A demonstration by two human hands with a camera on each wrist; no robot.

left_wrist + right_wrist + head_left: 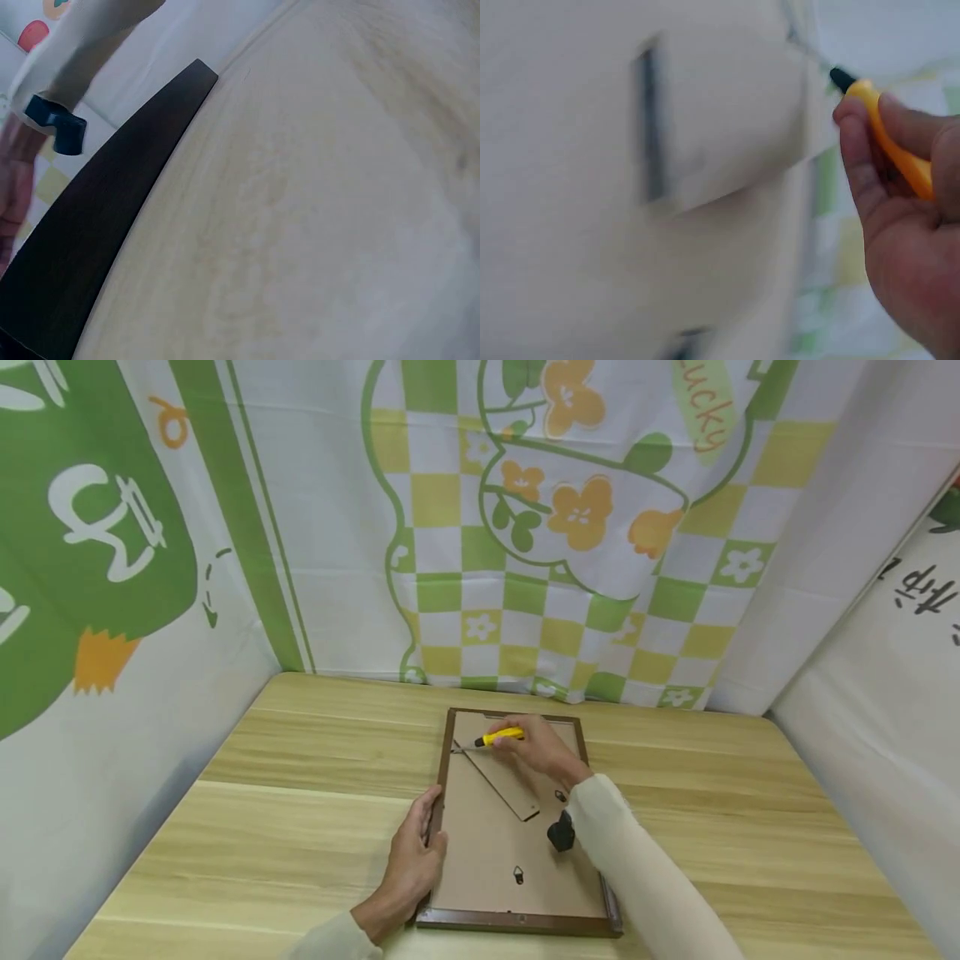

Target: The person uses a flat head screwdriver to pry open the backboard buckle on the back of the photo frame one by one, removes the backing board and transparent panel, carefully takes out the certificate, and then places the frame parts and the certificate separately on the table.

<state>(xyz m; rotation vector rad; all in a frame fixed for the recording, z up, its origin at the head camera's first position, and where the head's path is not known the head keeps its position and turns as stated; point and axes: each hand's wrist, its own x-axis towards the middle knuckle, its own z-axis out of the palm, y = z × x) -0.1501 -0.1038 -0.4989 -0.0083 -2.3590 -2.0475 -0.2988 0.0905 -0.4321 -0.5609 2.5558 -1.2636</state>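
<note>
A brown picture frame lies face down, its beige backing board upward. My left hand holds the frame's left side, thumb at the upper edge; that hand is out of the left wrist view, where the dark frame side shows. My right hand pinches a yellow screwdriver with a black collar. Its thin shaft points left, with the tip close to the frame's upper left edge. Below the screwdriver, a stand leg lies slantwise on the board. The right wrist view, partly blurred, shows the screwdriver handle between thumb and fingers.
Metal hanging hooks sit on the backing board. A small black device is at the right wrist. The wooden table extends around the frame, with printed curtains behind and at both sides.
</note>
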